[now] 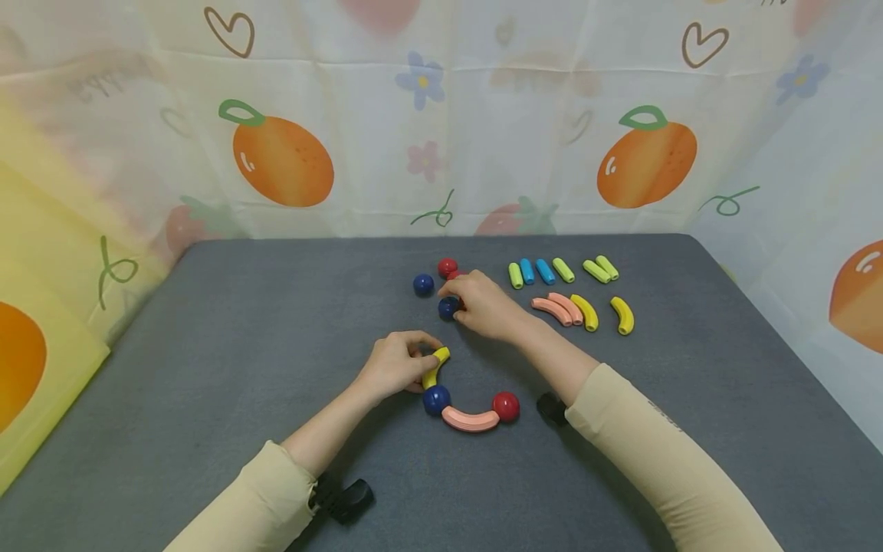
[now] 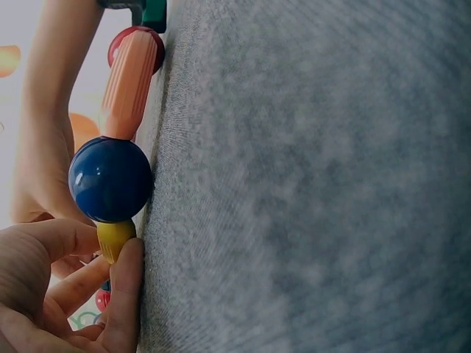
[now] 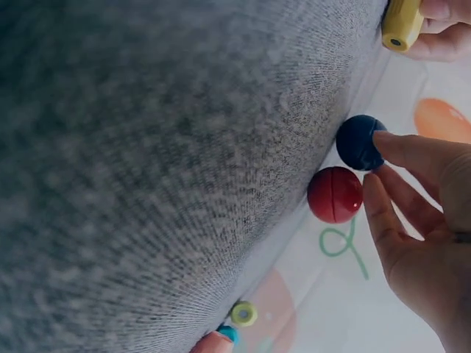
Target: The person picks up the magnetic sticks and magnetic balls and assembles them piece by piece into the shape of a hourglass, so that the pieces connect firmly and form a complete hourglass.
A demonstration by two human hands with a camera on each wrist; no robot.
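Midway across the grey bench [image 1: 207, 368], a pink curved piece [image 1: 471, 420], touching a blue ball [image 1: 436, 400] at its left end and a red ball [image 1: 507, 406] at its right. Behind that blue ball, against it, a yellow curved piece [image 1: 432, 374] in the left grip [image 1: 396, 362]. Farther back, a second blue ball [image 1: 448, 309] in the right grip [image 1: 488, 307], a third blue ball [image 1: 424, 285] behind to its left, two more red balls [image 1: 448, 267] behind. To the right, a rear row of lime cylinders [image 1: 563, 270] and blue cylinders [image 1: 527, 271]; before it, two pink pieces [image 1: 550, 311] beside a yellow piece [image 1: 585, 313], another yellow piece [image 1: 622, 316] apart at right.
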